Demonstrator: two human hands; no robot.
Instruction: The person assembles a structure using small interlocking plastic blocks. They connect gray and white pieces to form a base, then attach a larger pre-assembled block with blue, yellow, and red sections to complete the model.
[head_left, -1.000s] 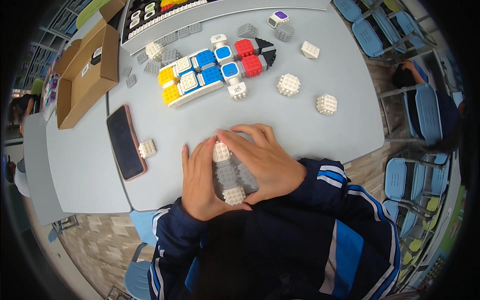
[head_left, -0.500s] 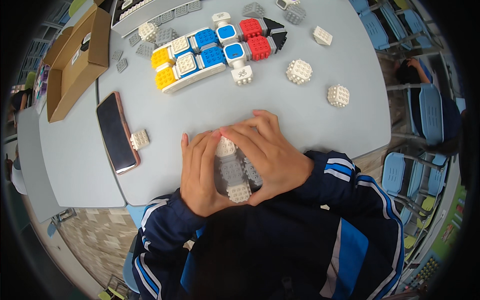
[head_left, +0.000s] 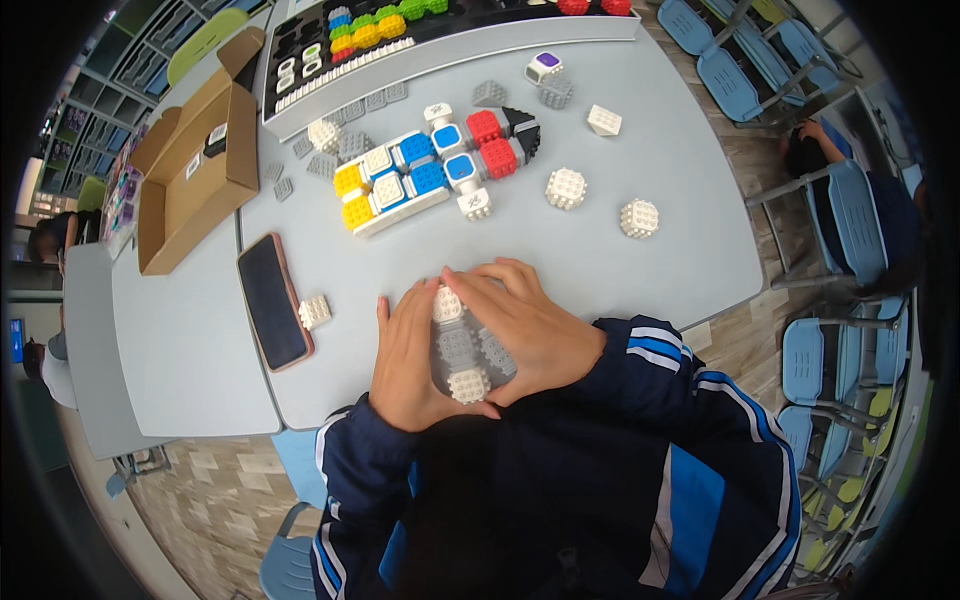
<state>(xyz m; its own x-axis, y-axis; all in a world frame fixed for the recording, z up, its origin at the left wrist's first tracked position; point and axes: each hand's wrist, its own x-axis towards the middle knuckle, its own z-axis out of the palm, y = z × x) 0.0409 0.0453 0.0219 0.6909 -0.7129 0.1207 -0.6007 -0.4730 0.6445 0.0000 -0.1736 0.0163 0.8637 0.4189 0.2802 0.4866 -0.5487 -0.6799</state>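
My left hand (head_left: 402, 358) and my right hand (head_left: 540, 338) are cupped round a row of studded building blocks near the table's front edge. Its two end blocks are white, and a grey block (head_left: 459, 346) sits between them. More grey studded pieces (head_left: 495, 352) show beside the row, partly hidden by my right hand. My fingertips meet at the far white block (head_left: 447, 303); my thumbs come together by the near white block (head_left: 469, 386). Beyond my hands lies a built model (head_left: 428, 178) of yellow, white, blue, red, grey and black blocks.
A phone (head_left: 275, 302) lies at the left with a white block (head_left: 315, 312) against its edge. Loose white blocks (head_left: 566, 188) are scattered at the right. A long block tray (head_left: 450, 45) and an open cardboard box (head_left: 200, 185) stand at the back.
The view has shifted, so the table things sit lower in the picture and more of the block tray shows. My hands stay round the blocks, their fingers moved only slightly.
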